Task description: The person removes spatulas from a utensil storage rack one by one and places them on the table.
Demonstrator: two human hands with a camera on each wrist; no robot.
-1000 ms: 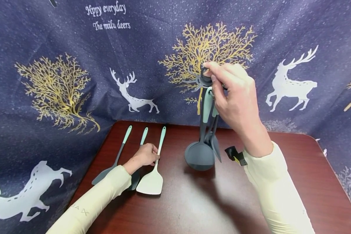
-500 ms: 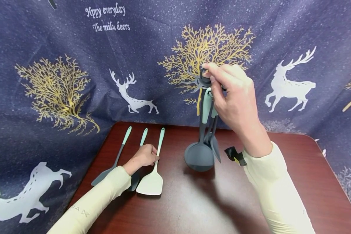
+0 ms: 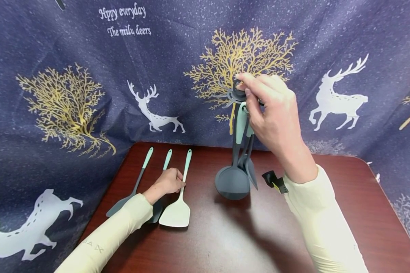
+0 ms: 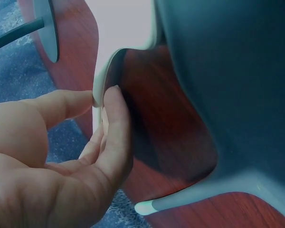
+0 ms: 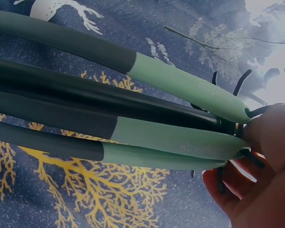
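Observation:
My left hand (image 3: 171, 181) pinches the shaft of the white spatula (image 3: 175, 214), which lies on the table at the left. In the left wrist view, the thumb and fingers meet at the pale shaft (image 4: 98, 90). My right hand (image 3: 276, 108) pinches the top of a dark utensil rack (image 3: 237, 95) with curved hooks. From the rack hang a grey ladle (image 3: 233, 182) and other dark utensils partly hidden behind it. Three green handles (image 5: 180, 85) hang from the hooks beside the rack's dark pole (image 5: 171, 107) in the right wrist view. The rack's foot is hidden in the head view.
Left of the white spatula lie two grey utensils with mint handles, a spatula (image 3: 123, 204) at the far left and one whose mint handle (image 3: 167, 159) shows past my left hand. The brown table (image 3: 212, 242) meets a blue deer-patterned cloth (image 3: 205, 57) behind.

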